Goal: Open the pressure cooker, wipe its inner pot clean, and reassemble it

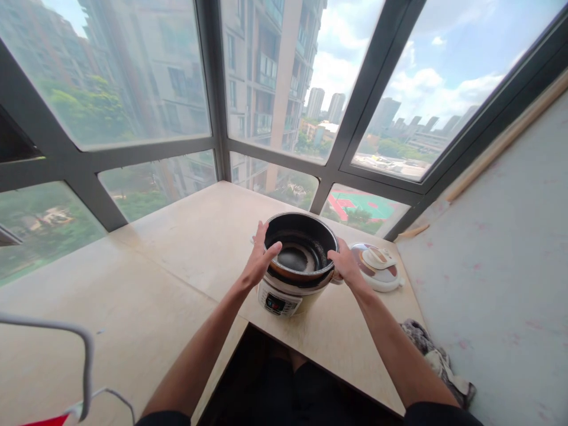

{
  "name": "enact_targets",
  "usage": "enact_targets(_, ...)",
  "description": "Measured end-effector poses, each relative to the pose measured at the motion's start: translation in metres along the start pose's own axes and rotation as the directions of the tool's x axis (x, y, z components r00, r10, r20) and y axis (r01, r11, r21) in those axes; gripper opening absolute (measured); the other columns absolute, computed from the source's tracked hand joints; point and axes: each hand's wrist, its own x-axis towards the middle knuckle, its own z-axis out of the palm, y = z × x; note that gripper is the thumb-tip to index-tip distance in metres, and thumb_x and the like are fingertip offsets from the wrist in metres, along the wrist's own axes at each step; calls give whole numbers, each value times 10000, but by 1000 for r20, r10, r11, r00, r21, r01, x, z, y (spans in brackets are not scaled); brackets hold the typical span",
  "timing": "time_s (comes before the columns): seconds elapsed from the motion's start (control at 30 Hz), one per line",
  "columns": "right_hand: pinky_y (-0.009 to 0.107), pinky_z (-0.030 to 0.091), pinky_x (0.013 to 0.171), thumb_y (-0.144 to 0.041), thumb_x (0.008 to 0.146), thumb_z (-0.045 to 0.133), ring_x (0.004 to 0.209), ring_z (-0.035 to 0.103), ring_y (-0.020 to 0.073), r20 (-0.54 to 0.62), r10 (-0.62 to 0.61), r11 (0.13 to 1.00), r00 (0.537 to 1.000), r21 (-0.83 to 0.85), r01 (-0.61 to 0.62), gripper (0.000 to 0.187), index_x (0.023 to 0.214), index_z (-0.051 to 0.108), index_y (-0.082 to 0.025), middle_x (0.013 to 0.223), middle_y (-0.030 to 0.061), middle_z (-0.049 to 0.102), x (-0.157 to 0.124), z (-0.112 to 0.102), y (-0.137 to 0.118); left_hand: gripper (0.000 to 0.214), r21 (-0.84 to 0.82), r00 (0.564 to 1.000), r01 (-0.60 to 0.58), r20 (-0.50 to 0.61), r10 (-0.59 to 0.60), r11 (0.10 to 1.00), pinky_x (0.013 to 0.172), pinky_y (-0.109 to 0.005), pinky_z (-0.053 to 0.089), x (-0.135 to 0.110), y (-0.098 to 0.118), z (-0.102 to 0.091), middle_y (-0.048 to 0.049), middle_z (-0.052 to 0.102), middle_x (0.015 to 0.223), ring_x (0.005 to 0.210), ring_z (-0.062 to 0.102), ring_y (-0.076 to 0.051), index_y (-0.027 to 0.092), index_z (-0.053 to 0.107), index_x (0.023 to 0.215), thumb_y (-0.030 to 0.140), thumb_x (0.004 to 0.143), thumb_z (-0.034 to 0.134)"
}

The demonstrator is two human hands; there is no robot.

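A dark inner pot (302, 228) sits at the top of a white electric pressure cooker (302, 303) on the pale tabletop, its rim standing above the cooker's body. My left hand (260, 258) grips the pot's left side, thumb over the rim and fingers outside. On the opposite side, my right hand (345, 263) holds the rim, with its thumb at the inner edge and the other fingers mostly hidden. Inside the pot I see only its dark, ringed bottom. The cooker's control panel (276, 303) faces me.
The cooker's lid (379, 266) lies on the table (177, 236) to the right, near the wall. A crumpled cloth (437, 358) rests by the right edge. At the lower left is a grey bent tube (86, 355). Windows border the far side.
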Motion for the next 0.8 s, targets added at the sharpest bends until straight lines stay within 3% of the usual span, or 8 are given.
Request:
enact_targets(0.1,421,458,952,-235,631,519,982,592,279,33,0,993,999,-119,4,499,1121,611,-226,1000,42,677,2,1,9,827,264,996,-57,84,36,963,1216,-543,-128,-1,-8,-3,-111,108,1694,1561,4,-315,242,337,1551,575,857,637)
enact_targets(0.2,429,438,1010,-228,667,514,1067,600,290,68,17,965,998,-261,1,492,1152,599,-222,1085,69,679,2,2,10,859,464,990,-64,144,-4,884,1204,-599,-101,-2,-15,-5,-158,89,1689,1560,38,-325,200,220,1592,604,903,536)
enact_targets(0.3,465,380,1087,-219,716,511,1187,566,328,114,87,894,990,-447,-27,476,1184,586,-175,1206,144,649,1,4,4,848,578,986,-105,166,9,809,1197,-635,-70,-3,-22,-6,-182,137,1677,1556,84,-339,186,210,1597,596,919,511)
enact_targets(0.53,499,258,1171,-167,782,479,1347,455,371,166,81,686,983,-725,66,506,1256,532,0,1317,272,562,-2,10,0,798,700,984,-174,149,96,692,1182,-703,55,-6,-41,-2,-204,262,1640,1531,171,-407,175,331,1559,520,889,592)
enact_targets(0.67,536,244,1173,-167,788,487,1407,375,412,168,41,653,985,-751,101,537,1284,513,39,1380,309,519,-5,12,7,691,716,970,-239,142,197,656,1201,-605,242,-6,-48,-2,-205,387,1576,1488,310,-381,148,478,1466,455,865,627)
enact_targets(0.8,548,274,1150,-180,796,483,1422,338,441,167,-20,663,986,-735,138,566,1310,494,57,1445,341,449,-6,11,17,583,725,955,-265,106,277,636,1190,-565,308,-7,-54,-1,-194,456,1528,1453,379,-366,142,550,1404,389,879,607)
